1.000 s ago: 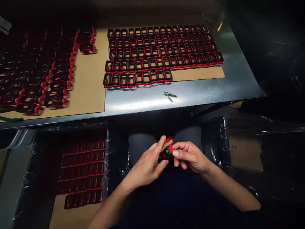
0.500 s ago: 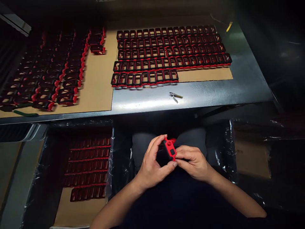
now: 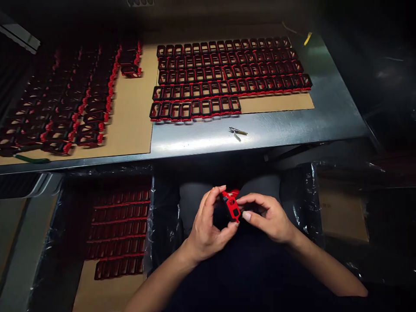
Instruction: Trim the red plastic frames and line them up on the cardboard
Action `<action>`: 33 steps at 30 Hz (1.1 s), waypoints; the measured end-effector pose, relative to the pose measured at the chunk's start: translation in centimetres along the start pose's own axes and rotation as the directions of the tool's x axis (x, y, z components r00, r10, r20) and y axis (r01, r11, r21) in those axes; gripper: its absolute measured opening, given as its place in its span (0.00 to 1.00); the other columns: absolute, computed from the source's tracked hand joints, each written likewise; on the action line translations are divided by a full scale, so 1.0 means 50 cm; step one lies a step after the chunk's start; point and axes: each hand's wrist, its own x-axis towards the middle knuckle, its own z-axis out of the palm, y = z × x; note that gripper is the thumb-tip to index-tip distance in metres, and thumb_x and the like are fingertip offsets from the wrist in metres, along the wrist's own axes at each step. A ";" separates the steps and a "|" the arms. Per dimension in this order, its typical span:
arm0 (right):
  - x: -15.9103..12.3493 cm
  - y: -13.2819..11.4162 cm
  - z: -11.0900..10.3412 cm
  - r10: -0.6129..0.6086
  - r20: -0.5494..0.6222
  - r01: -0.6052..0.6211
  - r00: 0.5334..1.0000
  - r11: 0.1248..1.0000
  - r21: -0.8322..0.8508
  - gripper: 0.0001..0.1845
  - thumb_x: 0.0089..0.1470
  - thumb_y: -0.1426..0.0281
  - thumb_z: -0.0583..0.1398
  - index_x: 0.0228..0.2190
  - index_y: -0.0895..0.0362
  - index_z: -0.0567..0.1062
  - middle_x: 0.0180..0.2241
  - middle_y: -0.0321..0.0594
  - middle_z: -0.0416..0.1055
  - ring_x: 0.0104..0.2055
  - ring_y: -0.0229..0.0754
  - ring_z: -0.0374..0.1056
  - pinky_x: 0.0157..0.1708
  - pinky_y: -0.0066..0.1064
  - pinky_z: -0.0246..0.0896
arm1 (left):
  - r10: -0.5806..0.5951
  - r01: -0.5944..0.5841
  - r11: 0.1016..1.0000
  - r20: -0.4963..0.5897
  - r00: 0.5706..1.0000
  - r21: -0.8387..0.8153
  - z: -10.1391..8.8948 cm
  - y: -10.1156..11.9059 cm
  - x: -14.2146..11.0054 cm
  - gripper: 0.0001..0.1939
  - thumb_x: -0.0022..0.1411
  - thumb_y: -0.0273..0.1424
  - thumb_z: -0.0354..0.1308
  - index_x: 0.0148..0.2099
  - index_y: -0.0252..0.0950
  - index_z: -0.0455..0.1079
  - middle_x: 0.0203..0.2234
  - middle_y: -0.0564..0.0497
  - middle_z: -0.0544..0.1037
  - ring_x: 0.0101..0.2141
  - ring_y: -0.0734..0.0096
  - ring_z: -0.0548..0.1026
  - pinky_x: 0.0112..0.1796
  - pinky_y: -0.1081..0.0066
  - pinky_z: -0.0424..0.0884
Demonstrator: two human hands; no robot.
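Observation:
Over my lap I hold a small red and black plastic frame part [image 3: 231, 206] between both hands. My left hand [image 3: 208, 227] pinches it from the left with thumb and forefinger curled round its edges. My right hand [image 3: 266, 216] grips its right side, fingers curled and thumb near the lower corner. Rows of the same red and black frames [image 3: 224, 76] lie on cardboard on the metal table [image 3: 292, 125] ahead of me.
More frames [image 3: 65, 108] cover a cardboard sheet on the left of the table. Small metal tweezers [image 3: 238, 131] lie near the table's front edge. A plastic-lined box with stacked frames [image 3: 120, 229] sits low on my left; another lined box [image 3: 341, 208] is on my right.
The part has been turned in my hands so its red face now shows. My right hand's fingers have shifted up along its right side. The view moved slightly.

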 end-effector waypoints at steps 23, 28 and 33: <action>0.030 0.047 0.034 0.227 0.318 -0.374 0.920 0.750 0.545 0.15 0.51 0.63 0.65 0.38 0.61 0.81 0.30 0.41 0.79 0.30 0.40 0.73 0.31 0.28 0.68 | 0.390 -0.377 0.913 -0.062 0.919 0.155 0.000 -0.020 0.010 0.57 0.56 0.26 0.67 0.74 0.34 0.29 0.51 0.36 0.75 0.56 0.54 0.70 0.51 0.49 0.74; 0.033 0.061 0.045 0.356 0.463 -0.583 0.812 0.533 0.613 0.19 0.46 0.63 0.65 0.38 0.64 0.80 0.29 0.46 0.79 0.25 0.41 0.74 0.28 0.28 0.68 | 0.234 -0.235 0.972 -0.032 0.972 -0.022 0.001 -0.015 0.005 0.56 0.61 0.36 0.66 0.74 0.38 0.25 0.53 0.32 0.72 0.54 0.51 0.74 0.49 0.47 0.75; 0.032 0.063 0.044 0.359 0.523 -0.634 0.773 0.433 0.641 0.19 0.45 0.65 0.65 0.39 0.64 0.80 0.31 0.46 0.80 0.27 0.39 0.74 0.27 0.28 0.70 | 0.103 -0.104 0.995 -0.068 0.992 -0.011 0.001 -0.016 -0.005 0.60 0.57 0.41 0.69 0.74 0.40 0.26 0.53 0.32 0.71 0.51 0.53 0.76 0.48 0.51 0.76</action>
